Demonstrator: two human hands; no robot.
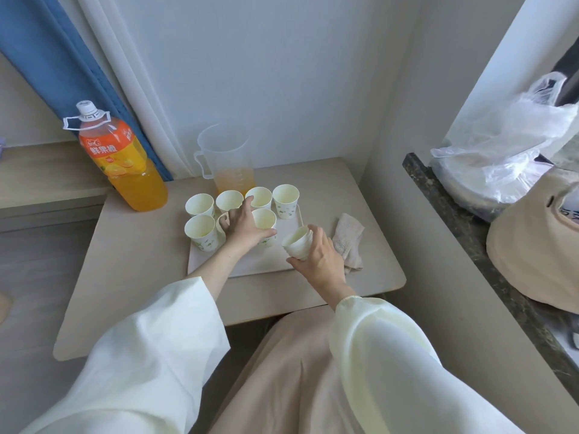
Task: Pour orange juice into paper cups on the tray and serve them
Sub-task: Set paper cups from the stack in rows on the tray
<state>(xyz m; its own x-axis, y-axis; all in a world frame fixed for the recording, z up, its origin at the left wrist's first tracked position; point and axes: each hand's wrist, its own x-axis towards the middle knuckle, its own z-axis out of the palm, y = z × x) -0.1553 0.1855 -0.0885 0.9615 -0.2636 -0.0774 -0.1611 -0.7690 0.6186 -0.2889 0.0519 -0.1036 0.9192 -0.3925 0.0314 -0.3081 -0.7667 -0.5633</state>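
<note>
Now left hand (244, 228) fingers wrap a cup (220, 226) on the crowded tray (266, 261) — right hand (319, 258) fingers clasp stacked cups (296, 245) beside cloth (349, 239).

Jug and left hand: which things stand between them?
In the head view, two back-row cups, one beside the other, stand between the jug and the left hand.

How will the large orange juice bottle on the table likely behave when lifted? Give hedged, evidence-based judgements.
The orange juice bottle looks mostly full, so it is probably heavy. Its white neck handle should ease lifting. The broad base likely keeps it steady, though smooth plastic may slip.
</note>
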